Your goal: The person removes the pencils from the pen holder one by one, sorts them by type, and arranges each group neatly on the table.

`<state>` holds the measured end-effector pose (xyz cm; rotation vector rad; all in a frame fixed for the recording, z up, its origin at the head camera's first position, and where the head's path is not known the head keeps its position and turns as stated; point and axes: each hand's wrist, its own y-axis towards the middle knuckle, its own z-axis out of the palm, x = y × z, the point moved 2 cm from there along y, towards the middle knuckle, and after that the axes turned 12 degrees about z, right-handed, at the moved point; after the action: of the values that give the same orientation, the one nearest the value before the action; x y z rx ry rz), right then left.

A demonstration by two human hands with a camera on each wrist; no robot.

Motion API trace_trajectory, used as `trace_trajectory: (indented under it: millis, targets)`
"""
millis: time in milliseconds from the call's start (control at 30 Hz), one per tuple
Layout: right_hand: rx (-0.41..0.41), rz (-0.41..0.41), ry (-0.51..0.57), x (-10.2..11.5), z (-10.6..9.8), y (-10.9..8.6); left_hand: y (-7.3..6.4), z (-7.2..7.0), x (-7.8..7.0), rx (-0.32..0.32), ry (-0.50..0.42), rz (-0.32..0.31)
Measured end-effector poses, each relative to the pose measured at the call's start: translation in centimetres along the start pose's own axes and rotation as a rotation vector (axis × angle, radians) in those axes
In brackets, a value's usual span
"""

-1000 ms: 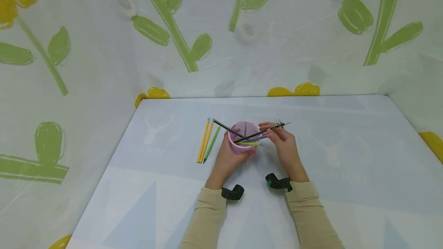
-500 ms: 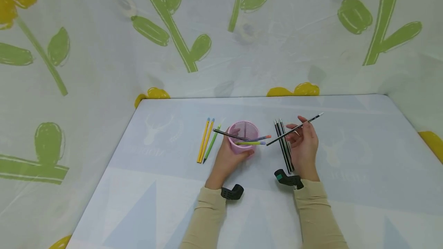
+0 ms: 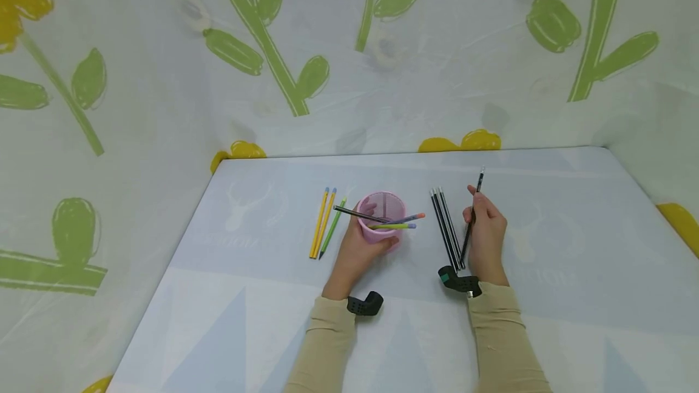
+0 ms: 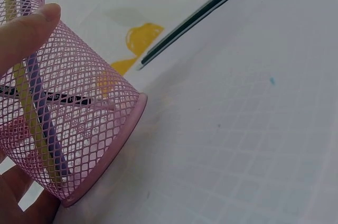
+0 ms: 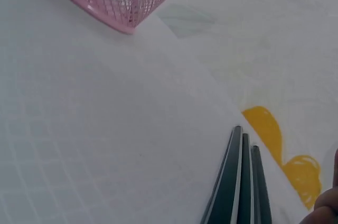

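Note:
My left hand (image 3: pixel 355 259) grips a pink mesh pen cup (image 3: pixel 377 237); its thumb (image 4: pixel 29 34) lies near the rim in the left wrist view. Inside lean a black pencil (image 3: pixel 346 211), a purple pencil (image 3: pixel 411 219) with an orange end and a yellow-green pencil (image 3: pixel 398 227). My right hand (image 3: pixel 488 238) pinches another black pencil (image 3: pixel 480 182), its upper end pointing away from me. That pencil's lower end is close to several black pencils (image 3: pixel 443 220) lying side by side on the table. Whether it touches them, I cannot tell. The right wrist view shows only fingertips (image 5: pixel 325 205) of that hand.
Left of the cup, two yellow pencils (image 3: pixel 322 223) and a green pencil (image 3: pixel 330 232) lie on the pale patterned table (image 3: pixel 262 302). Behind the table's far edge hangs a flower-printed backdrop (image 3: pixel 382 102). Dark wrist cameras (image 3: pixel 366 304) sit on both wrists.
My right hand has drawn a black pencil out of the cup, carried it right, and turned it from slanting to nearly lengthwise beside the other black pencils. The left hand stays on the cup.

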<state>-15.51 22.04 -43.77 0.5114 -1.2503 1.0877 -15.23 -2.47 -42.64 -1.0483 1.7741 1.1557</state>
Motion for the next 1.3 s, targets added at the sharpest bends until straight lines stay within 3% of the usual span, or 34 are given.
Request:
trace_trajectory:
  millis: [167, 333, 400, 467, 633, 800, 1000, 1167, 1300]
  targets:
    - [-0.045, -0.001, -0.264, -0.2, -0.1, 0.4, -0.2, -0.3, -2.2, 0.006, -0.009, 0.001]
    - [-0.063, 0.026, -0.505, -0.3, -0.3, 0.6, -0.2, -0.3, -1.4, 0.0, -0.006, -0.006]
    - [-0.072, 0.038, -0.631, -0.3, -0.4, 0.6, -0.2, -0.3, -1.5, 0.002, -0.008, -0.006]
    - [-0.074, 0.039, -0.765, -0.2, -0.4, 0.7, -0.3, -0.4, -2.5, 0.006, -0.012, -0.016]
    - [-0.047, 0.003, -0.965, -0.2, -0.2, 0.6, -0.3, -0.4, -2.5, 0.014, -0.008, -0.028]
    - [-0.016, -0.062, -1.06, -0.1, 0.0, 0.5, -0.3, -0.4, -2.6, 0.021, 0.0, -0.042]
    - [0.003, -0.1, -1.088, 0.0, 0.2, 0.4, -0.3, -0.4, -2.3, 0.012, -0.007, -0.024]
    - [0.012, -0.127, -1.122, -0.2, 0.2, 0.5, -0.1, -0.1, -0.2, 0.008, -0.013, -0.033]
    - [-0.026, -0.114, -1.065, -0.3, 0.0, 0.6, 0.0, 0.1, 1.1, -0.001, -0.005, -0.036]
